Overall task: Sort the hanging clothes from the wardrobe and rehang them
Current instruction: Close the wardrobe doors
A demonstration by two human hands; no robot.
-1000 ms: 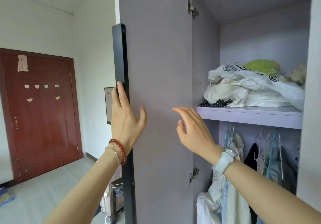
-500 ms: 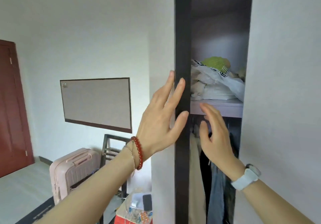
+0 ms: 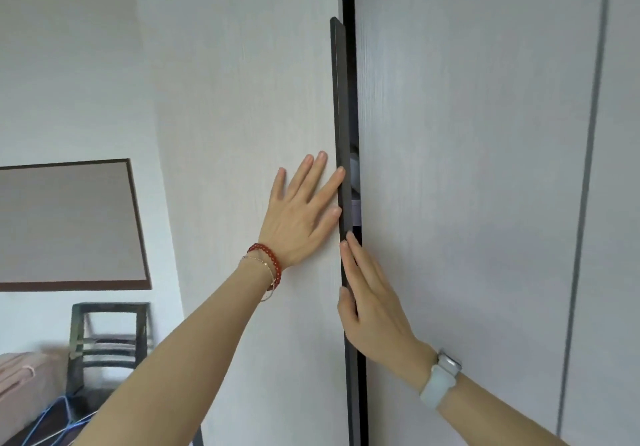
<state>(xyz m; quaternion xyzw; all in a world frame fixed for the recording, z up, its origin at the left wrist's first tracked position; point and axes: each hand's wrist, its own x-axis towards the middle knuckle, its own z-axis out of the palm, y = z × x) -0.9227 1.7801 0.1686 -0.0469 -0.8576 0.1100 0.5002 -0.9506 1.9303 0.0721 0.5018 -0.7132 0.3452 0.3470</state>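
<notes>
A home bedroom — wardrobe door (image 3: 263, 99), suitcase (image 3: 20, 386).

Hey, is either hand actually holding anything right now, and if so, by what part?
Nothing is held. The left hand lies flat, fingers straight, on the wardrobe door beside its dark edge strip. The right hand rests open along that strip, lower down.

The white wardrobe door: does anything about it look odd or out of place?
The white wardrobe door is not fully shut: a narrow dark gap remains beside its black edge strip, showing items inside. Nothing looks damaged.
</notes>
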